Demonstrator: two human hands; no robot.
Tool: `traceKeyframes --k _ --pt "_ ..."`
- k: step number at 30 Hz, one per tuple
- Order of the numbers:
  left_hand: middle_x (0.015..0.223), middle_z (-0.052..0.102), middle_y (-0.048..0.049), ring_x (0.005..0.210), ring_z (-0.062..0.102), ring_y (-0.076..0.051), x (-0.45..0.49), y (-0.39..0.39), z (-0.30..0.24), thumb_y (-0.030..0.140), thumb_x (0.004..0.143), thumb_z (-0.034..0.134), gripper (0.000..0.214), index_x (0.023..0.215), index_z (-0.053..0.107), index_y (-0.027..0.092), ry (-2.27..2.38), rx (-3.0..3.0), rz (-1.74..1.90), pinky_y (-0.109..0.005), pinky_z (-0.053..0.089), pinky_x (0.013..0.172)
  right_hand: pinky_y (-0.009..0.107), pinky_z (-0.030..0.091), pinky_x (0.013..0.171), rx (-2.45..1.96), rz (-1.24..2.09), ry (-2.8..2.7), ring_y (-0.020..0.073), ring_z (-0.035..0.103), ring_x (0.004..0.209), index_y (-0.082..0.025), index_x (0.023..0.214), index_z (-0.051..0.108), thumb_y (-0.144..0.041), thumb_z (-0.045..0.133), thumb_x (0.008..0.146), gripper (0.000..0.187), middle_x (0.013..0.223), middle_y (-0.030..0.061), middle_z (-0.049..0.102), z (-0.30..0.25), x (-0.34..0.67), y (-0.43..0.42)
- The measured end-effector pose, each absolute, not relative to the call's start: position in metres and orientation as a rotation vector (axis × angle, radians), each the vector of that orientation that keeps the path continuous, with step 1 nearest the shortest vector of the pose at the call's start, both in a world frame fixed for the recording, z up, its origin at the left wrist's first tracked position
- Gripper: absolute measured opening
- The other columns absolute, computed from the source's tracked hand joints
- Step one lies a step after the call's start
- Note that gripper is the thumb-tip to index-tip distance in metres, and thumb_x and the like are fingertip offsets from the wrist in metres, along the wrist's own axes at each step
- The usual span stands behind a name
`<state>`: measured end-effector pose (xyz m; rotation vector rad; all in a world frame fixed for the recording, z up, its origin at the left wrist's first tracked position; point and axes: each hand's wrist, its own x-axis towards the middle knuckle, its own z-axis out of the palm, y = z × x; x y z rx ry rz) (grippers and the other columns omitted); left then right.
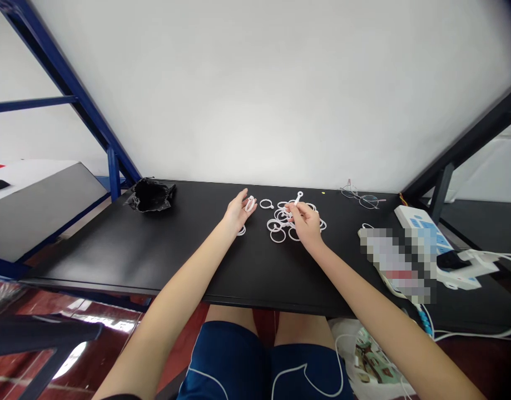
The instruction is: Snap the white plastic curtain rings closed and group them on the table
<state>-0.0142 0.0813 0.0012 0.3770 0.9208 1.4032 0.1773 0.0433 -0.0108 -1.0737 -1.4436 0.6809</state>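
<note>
My left hand (237, 213), fingers partly curled, holds a white ring (250, 204) at its fingertips. Under that hand, another white ring or two (241, 230) lie on the table, partly hidden. My right hand (306, 223) is over a loose pile of thin white rings (277, 235), several of them with a small tab or eyelet. Pinched between its thumb and fingers is a white piece with a small eyelet (299, 196) pointing up; its lower part is hidden by the fingers. A single white ring (266, 204) lies between my hands.
A crumpled black plastic bag (152, 195) stands open at the left on the black table (188, 250). Eyeglasses (359, 196) lie at the back right. Nearer are a pixelated phone-like object (392, 266), a white power strip (422, 225) and white cables (480, 335). Blue frame posts (84, 100) flank the left.
</note>
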Motion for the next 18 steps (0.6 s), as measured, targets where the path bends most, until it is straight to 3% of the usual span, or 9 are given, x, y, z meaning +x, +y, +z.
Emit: traceKeyframes --k 3,7,11,18 --pt "0.076 0.061 -0.005 0.065 0.061 -0.01 -0.012 0.083 -0.005 0.01 0.078 0.064 0.011 0.079 0.054 0.014 0.99 0.577 1.357 -0.025 0.053 0.072 0.027 0.051 0.051 -1.092 0.659 -1.477 0.0166 0.062 0.068 -0.018 0.081 0.07 -0.047 0.054 0.087 0.034 0.088 0.007 0.067 -0.01 0.178 0.043" --pt "0.083 0.063 -0.0034 0.068 0.06 -0.01 -0.011 0.084 -0.013 -0.004 0.066 0.064 0.026 0.083 0.06 0.015 1.086 0.737 1.373 -0.023 0.05 0.068 0.025 0.045 0.046 -1.123 0.634 -1.494 0.0153 0.06 0.064 -0.018 0.069 0.065 -0.047 0.054 0.087 0.037 0.085 0.0071 0.067 -0.011 0.179 0.044" --pt "0.08 0.063 -0.0018 0.067 0.058 -0.011 -0.012 0.081 -0.018 -0.003 0.066 0.055 0.025 0.079 0.062 0.018 1.198 1.341 1.252 -0.023 0.049 0.066 0.024 0.045 0.046 -1.105 0.644 -1.499 0.0151 0.059 0.064 -0.018 0.064 0.062 -0.05 0.055 0.085 0.039 0.085 0.0076 0.067 -0.011 0.178 0.043" --pt "0.08 0.065 -0.0046 0.08 0.059 -0.02 -0.01 0.067 -0.013 -0.001 0.071 0.045 0.029 0.077 0.064 0.021 1.401 2.096 1.017 -0.033 0.046 0.083 0.024 0.049 0.045 -1.087 0.699 -1.474 0.0152 0.058 0.066 -0.019 0.073 0.065 -0.054 0.058 0.082 0.038 0.088 0.0073 0.065 -0.012 0.176 0.042"
